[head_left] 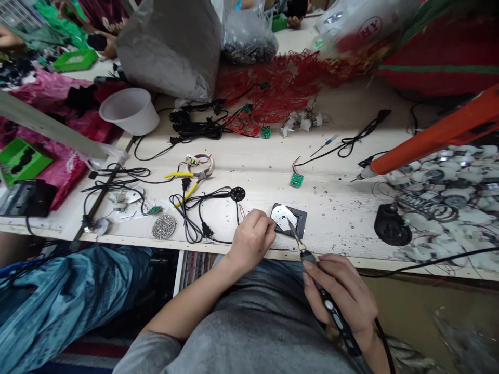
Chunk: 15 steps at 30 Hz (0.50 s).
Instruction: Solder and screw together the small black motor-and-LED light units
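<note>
My right hand (343, 296) is wrapped around a soldering iron (331, 306), pen-style, its tip pointing up and left. That tip meets, or hovers just over, a white plate (281, 216) with a dark hole, lying on a black square pad (299, 220). Beside the pad's left edge, my left hand (253, 239) is closed in a pinch; what it holds is hidden. Just beyond the left hand are a round black disc (237, 194) with a black cable and thin red wires. A green circuit board (296, 179) on a cable lies farther back.
Yellow-handled cutters (200, 176) and a round tin of metallic wool (163, 227) lie to the left. An orange power screwdriver (429, 135) hangs at right over many white parts (448, 202). A black round-based piece (392, 226) and a white bucket (130, 110) stand on the bench.
</note>
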### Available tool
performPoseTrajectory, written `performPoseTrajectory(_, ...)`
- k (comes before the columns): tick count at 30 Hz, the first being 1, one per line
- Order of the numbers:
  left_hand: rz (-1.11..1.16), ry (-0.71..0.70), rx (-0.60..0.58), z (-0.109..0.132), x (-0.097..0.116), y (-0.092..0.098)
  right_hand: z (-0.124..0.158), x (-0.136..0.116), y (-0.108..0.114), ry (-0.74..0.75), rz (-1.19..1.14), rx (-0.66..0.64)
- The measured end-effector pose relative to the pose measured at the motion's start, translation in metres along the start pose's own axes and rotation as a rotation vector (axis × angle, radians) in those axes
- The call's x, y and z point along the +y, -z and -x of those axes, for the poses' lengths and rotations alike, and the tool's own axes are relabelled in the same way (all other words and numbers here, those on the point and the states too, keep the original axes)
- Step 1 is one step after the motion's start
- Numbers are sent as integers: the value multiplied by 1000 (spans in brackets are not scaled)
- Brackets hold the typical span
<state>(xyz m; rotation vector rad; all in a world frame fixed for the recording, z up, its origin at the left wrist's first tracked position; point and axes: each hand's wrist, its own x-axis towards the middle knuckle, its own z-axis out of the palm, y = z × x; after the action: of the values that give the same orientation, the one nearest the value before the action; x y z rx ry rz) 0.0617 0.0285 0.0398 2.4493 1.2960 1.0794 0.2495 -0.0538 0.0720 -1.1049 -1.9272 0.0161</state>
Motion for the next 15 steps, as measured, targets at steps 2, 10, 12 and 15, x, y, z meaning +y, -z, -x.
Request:
performPoseTrajectory(2,-5,-7,1,1,0,0,1,0,-3,-49,-88,25)
performPoseTrajectory(10,-14,-31,-5,2,-2,-1,17,5,-17,-850,-435,263)
performPoseTrajectory(12,-13,-28,-5,2,-1,-1,17,8,-21,-951,-525,304)
performPoseTrajectory(15,-11,-33,-9,1,-1,0,16,12,-25,-1007,-581,329)
